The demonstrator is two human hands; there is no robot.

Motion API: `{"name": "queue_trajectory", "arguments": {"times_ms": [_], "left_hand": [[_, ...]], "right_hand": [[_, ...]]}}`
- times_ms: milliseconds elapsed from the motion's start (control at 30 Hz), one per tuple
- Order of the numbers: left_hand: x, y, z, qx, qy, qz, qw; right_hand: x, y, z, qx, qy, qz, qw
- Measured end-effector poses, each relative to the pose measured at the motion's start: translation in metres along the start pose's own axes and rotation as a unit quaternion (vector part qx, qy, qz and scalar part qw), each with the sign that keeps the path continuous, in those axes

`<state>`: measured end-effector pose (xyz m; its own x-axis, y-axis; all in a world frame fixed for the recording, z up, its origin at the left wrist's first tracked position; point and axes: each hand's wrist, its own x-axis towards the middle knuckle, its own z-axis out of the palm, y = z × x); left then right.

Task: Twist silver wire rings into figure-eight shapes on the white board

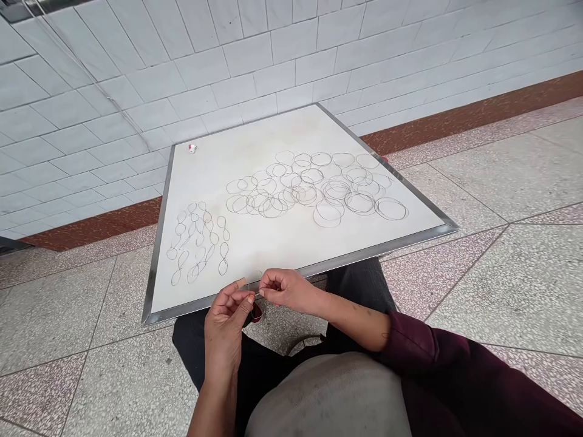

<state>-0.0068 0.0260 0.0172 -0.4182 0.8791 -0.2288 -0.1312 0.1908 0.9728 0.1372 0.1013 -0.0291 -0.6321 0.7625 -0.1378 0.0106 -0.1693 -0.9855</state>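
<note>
My left hand (226,312) is closed in a pinch between thumb and fingers, just in front of the table's near edge. A tan strip like a bandage wraps one of its fingertips. Close beside it, my right hand (288,290) is also pinched shut. Between the two hands runs a thin wire loop (261,274), which both grip; its full shape is partly hidden by the fingers. Beyond my hands, on the white table (255,255), lie several figure-eight wire pieces (223,250) at the left and many round wire rings (328,212) from the middle to the right.
The table has a raised-looking metal edging (191,306). A small white and red object (192,149) sits at its far left corner. A white tiled wall (255,54) stands right behind the table. My legs are under the near edge, above a speckled stone floor (132,364).
</note>
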Motion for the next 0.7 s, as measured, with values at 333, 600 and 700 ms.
{"name": "queue_trajectory", "arguments": {"times_ms": [333,600,700], "left_hand": [[0.015,-0.003,-0.007,0.014,-0.044,0.002,0.999],[0.017,-0.005,-0.002,-0.007,-0.04,-0.052,0.998],[0.018,0.0,-0.004,0.001,-0.053,-0.072,0.996]], "right_hand": [[-0.002,-0.003,-0.004,0.067,-0.054,0.038,0.996],[0.0,0.003,-0.003,0.061,-0.036,0.032,0.997],[0.001,0.003,-0.003,0.059,-0.033,0.024,0.997]]}}
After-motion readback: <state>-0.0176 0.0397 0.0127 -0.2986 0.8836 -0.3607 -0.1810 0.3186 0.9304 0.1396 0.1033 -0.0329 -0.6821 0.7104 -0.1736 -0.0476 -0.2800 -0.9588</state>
